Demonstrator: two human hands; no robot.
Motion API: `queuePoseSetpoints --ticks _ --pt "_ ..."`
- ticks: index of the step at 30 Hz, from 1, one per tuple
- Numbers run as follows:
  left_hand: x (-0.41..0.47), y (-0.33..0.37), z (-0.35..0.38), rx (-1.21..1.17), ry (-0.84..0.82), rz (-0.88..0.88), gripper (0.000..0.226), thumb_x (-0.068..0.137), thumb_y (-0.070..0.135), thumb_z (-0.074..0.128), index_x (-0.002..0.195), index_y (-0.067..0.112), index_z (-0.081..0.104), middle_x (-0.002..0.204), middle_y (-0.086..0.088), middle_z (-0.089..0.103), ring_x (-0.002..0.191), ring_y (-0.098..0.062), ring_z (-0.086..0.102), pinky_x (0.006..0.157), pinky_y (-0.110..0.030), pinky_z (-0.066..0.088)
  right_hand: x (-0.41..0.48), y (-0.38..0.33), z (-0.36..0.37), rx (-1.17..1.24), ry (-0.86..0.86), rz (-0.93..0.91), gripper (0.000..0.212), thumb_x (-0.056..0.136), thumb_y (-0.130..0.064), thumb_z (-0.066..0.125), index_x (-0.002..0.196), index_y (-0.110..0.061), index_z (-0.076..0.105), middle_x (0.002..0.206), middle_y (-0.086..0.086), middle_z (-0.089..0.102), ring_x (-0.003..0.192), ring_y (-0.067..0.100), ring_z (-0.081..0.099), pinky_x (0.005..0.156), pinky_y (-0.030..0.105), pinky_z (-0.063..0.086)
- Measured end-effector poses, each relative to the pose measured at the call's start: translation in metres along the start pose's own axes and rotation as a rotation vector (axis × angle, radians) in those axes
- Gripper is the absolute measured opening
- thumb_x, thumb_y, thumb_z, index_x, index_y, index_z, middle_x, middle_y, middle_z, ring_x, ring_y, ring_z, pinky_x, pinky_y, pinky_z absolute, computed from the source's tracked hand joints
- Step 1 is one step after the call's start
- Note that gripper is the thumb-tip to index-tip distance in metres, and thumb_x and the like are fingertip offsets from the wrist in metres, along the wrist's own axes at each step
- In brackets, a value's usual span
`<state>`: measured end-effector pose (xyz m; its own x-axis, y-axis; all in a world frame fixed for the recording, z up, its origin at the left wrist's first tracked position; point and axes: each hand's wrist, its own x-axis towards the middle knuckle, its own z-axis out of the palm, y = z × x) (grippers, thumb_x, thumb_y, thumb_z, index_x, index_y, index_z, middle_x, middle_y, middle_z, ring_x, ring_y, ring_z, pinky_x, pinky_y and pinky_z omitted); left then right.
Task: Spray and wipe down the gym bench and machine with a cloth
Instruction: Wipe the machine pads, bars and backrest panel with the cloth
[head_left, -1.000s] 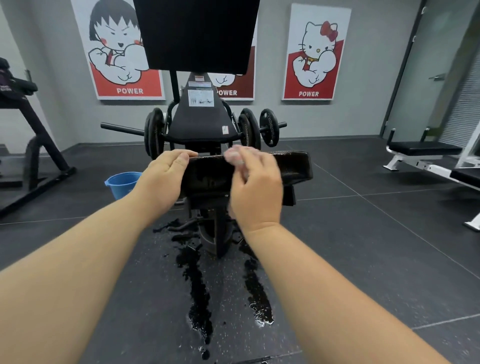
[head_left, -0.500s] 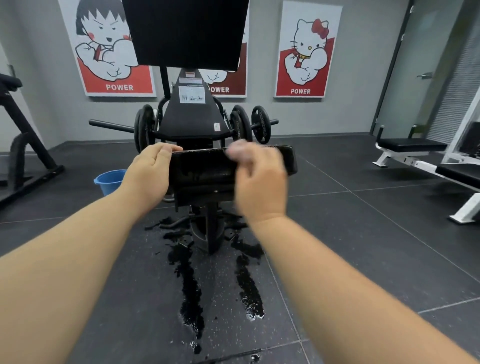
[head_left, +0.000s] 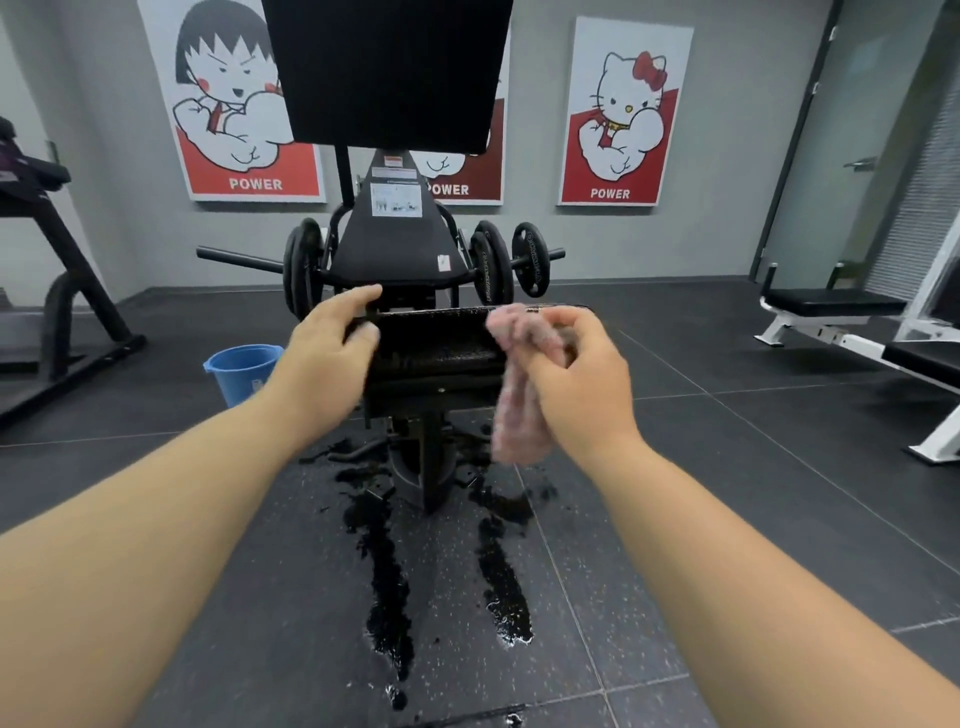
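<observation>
Crumpled pink cloth (head_left: 517, 410) dangling beside wet black pad (head_left: 436, 345)

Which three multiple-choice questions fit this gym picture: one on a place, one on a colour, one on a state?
1. Where is the bucket? A. on the floor, left of the machine B. on a chair C. in a hand
2. What colour is the cloth? A. pink B. green C. black
3. What does the left hand do? A. hangs idle B. holds the pad by its end C. carries a bottle
Key: A, it stands on the floor; A, pink folds hang from the right hand; B, thumb and fingers clasp the pad.
</observation>
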<state>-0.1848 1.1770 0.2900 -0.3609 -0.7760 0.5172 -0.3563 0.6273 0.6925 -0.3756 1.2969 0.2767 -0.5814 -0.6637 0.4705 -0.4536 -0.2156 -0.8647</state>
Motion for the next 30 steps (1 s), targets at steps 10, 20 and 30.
queuePoseSetpoints --ticks 10,20,30 --pt "-0.018 0.041 0.003 -0.209 0.109 0.175 0.019 0.080 0.011 0.075 0.088 0.027 0.067 0.082 0.009 0.068 0.070 -0.003 0.060 0.071 -0.021 0.051 0.001 -0.048 0.052 0.636 -0.308 0.447 0.042 0.106 -0.035 0.035 0.096 -0.014 0.070 0.094 0.007 0.075 0.093 0.023 0.070 0.092 0.043 0.055" --pt "0.009 0.007 0.027 0.449 -0.009 0.534 0.029 0.085 0.046 0.060 0.103 0.025 0.070 0.145 -0.003 0.050 0.132 -0.027 0.048 0.111 -0.050 0.034 0.065 0.015 0.047 -0.736 0.182 -0.446 0.038 0.097 -0.025 0.033 0.081 -0.012 0.065 0.067 -0.002 0.054 0.073 0.023 0.054 0.101 0.034 0.031" --pt "-0.007 -0.043 -0.025 0.528 0.227 0.783 0.030 0.101 0.020 0.050 0.121 0.008 0.068 0.132 -0.012 0.061 0.126 -0.025 0.054 0.116 -0.037 0.034 0.063 0.026 0.052 -0.642 0.314 -0.550 0.032 0.097 -0.023 0.040 0.074 -0.013 0.060 0.061 -0.004 0.050 0.066 0.019 0.039 0.083 0.032 0.031"
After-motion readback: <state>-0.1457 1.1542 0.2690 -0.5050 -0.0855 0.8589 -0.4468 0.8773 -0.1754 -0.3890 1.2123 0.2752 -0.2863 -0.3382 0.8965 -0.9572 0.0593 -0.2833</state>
